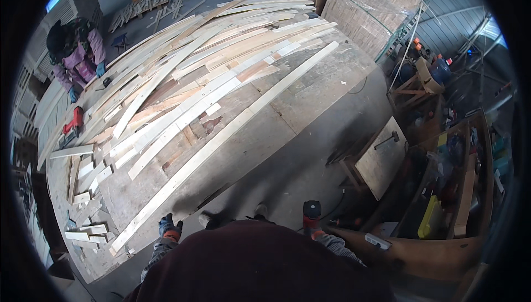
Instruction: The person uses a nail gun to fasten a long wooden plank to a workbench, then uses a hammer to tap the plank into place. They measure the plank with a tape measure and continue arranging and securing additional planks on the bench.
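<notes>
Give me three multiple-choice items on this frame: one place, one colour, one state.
1. Where does the long pale plank lie?
A. On the wooden work table
B. Upright against the wall
C. On the floor under the shelves

2. What colour is the power tool near the co-worker?
A. Yellow
B. Red
C. Green

3. What is the person's right hand doing?
A. Hanging bare and free
B. Gripping a red and black tool
C. Resting on the plank

Key: 1 A, it runs slantwise across the table; 2 B, its body is red; 3 B, the hand closes below the tool, while the gloved left hand is near the plank's end.
</notes>
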Demonstrator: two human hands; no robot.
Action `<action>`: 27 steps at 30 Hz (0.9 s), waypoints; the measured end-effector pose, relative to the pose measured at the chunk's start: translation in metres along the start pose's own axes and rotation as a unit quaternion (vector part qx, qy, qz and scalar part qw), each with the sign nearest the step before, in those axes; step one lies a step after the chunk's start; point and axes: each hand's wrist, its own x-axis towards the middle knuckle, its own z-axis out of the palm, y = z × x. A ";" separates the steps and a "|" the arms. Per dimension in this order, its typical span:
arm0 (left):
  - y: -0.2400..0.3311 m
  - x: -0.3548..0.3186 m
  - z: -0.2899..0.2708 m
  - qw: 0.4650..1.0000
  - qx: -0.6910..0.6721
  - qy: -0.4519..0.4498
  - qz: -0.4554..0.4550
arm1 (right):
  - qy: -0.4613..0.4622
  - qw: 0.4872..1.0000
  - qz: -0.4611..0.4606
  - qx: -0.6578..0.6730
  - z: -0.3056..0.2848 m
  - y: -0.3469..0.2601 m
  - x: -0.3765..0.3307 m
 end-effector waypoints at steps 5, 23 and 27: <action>0.092 0.017 0.010 0.996 -0.014 -0.028 0.084 | -0.013 1.000 0.007 0.018 -0.001 0.046 0.029; 0.265 0.126 -0.030 0.959 0.018 0.055 0.277 | 0.177 0.940 -0.094 -0.277 -0.096 0.205 0.119; 0.296 0.134 -0.051 0.956 0.041 0.083 0.277 | 0.204 0.919 -0.094 -0.324 -0.204 0.183 0.168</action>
